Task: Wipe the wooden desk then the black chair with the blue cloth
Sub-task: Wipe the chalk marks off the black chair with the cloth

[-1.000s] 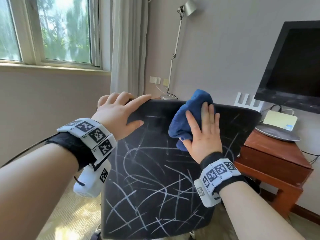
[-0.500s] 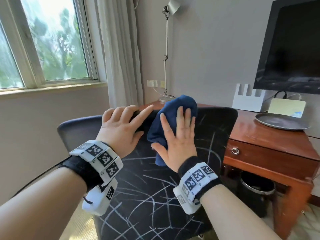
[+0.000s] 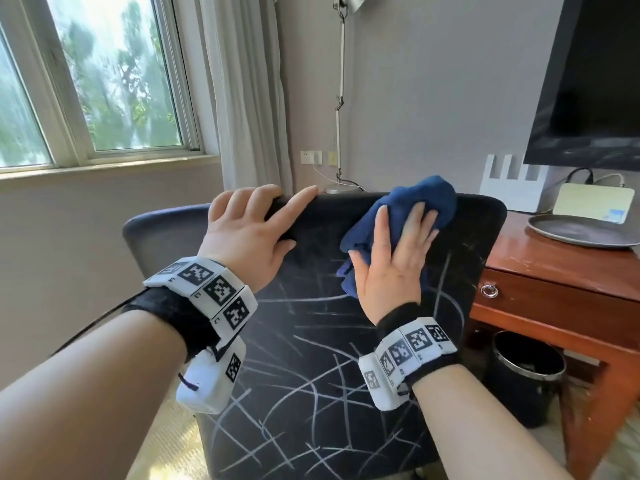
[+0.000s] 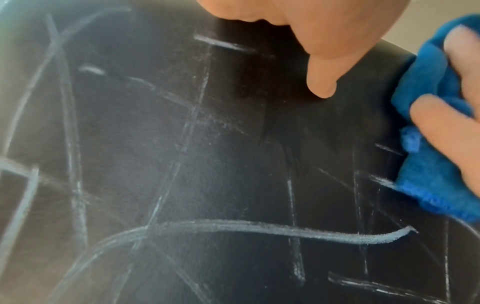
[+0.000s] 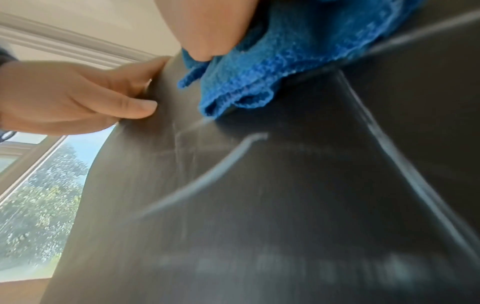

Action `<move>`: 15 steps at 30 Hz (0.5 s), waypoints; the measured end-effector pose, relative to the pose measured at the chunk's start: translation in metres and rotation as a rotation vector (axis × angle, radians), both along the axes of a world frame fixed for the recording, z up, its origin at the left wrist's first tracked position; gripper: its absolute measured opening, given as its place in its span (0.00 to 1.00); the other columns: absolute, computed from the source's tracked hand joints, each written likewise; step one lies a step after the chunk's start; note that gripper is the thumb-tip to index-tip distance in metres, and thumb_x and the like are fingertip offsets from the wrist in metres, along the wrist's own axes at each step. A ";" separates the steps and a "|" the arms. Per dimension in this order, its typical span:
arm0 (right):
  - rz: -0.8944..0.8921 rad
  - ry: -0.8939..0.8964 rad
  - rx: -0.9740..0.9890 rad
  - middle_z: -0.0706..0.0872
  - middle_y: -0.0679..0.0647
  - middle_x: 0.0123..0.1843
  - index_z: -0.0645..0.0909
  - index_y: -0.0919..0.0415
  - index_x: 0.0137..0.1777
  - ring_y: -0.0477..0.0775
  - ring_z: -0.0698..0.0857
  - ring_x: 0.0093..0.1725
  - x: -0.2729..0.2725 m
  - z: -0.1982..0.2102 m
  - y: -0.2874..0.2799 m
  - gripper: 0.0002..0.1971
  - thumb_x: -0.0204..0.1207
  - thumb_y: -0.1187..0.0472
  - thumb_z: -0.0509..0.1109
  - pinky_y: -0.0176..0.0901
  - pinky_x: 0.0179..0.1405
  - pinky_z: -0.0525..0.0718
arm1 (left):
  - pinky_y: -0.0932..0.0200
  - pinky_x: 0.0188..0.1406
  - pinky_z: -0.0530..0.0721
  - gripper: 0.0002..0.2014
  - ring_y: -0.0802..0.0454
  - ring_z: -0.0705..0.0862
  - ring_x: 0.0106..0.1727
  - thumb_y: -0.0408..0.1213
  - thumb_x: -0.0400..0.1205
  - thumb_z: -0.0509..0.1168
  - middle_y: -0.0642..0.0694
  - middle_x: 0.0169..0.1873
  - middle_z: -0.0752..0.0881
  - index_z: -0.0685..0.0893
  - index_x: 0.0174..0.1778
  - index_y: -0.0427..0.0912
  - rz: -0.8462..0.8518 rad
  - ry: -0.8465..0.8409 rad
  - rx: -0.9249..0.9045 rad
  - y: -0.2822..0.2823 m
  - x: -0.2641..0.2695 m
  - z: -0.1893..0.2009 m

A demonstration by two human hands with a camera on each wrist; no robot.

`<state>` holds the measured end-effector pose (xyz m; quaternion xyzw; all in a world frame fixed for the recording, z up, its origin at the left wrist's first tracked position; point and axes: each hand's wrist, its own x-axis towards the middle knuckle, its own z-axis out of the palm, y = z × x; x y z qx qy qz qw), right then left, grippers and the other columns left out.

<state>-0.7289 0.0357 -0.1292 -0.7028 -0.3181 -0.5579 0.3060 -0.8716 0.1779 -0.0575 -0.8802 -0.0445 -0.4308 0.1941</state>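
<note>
The black chair (image 3: 346,341) has its back turned to me, covered in white chalk-like scribbles. My left hand (image 3: 249,233) grips the top edge of the back, fingers over the rim and thumb (image 4: 322,78) on the front face. My right hand (image 3: 394,261) presses the bunched blue cloth (image 3: 408,202) flat against the upper right of the back, fingers straight. The left wrist view has the cloth (image 4: 428,164) at its right edge; in the right wrist view the cloth (image 5: 285,61) lies under my palm. The wooden desk (image 3: 554,265) stands right behind the chair.
On the desk are a grey round tray (image 3: 581,233), a white router (image 3: 512,188), a cream box (image 3: 592,202) and a dark screen (image 3: 595,81). A black bin (image 3: 523,375) stands under the desk. A floor lamp (image 3: 341,98), a curtain and a window are behind.
My right hand has slid the cloth rightward along the top of the chair back, away from my left hand. The left hand keeps its hold on the rim.
</note>
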 end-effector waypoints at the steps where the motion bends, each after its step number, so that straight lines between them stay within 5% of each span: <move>1: 0.005 -0.061 -0.014 0.54 0.70 0.75 0.57 0.57 0.78 0.76 0.55 0.74 -0.001 0.010 -0.002 0.25 0.85 0.46 0.49 0.68 0.75 0.50 | 0.48 0.63 0.57 0.33 0.43 0.67 0.58 0.46 0.76 0.63 0.44 0.60 0.75 0.61 0.77 0.56 -0.002 -0.011 0.002 0.002 0.000 -0.001; 5: 0.046 -0.178 -0.050 0.54 0.65 0.77 0.62 0.53 0.75 0.71 0.55 0.77 0.011 0.029 -0.019 0.23 0.82 0.47 0.56 0.60 0.80 0.43 | 0.48 0.65 0.57 0.32 0.43 0.67 0.61 0.47 0.77 0.59 0.45 0.65 0.73 0.60 0.78 0.55 -0.031 -0.008 0.009 0.008 -0.003 0.000; 10: -0.018 0.066 0.094 0.51 0.72 0.76 0.53 0.57 0.77 0.76 0.52 0.76 0.014 -0.016 -0.016 0.32 0.77 0.52 0.61 0.74 0.73 0.59 | 0.48 0.68 0.54 0.35 0.44 0.66 0.65 0.41 0.78 0.67 0.44 0.74 0.68 0.58 0.80 0.54 -0.034 0.006 0.044 0.009 -0.003 0.001; 13: 0.008 0.082 0.072 0.48 0.74 0.75 0.47 0.57 0.78 0.77 0.49 0.75 -0.001 -0.018 0.005 0.33 0.78 0.49 0.57 0.72 0.72 0.53 | 0.47 0.67 0.55 0.33 0.43 0.66 0.65 0.40 0.79 0.64 0.44 0.75 0.68 0.59 0.79 0.53 -0.035 -0.037 0.045 0.009 -0.002 -0.001; 15: 0.026 0.013 0.054 0.50 0.73 0.75 0.51 0.57 0.79 0.77 0.50 0.75 -0.006 0.001 0.010 0.31 0.80 0.47 0.56 0.69 0.74 0.50 | 0.47 0.67 0.56 0.33 0.43 0.67 0.65 0.42 0.77 0.61 0.43 0.73 0.69 0.60 0.79 0.53 -0.036 -0.040 0.039 0.012 -0.002 -0.002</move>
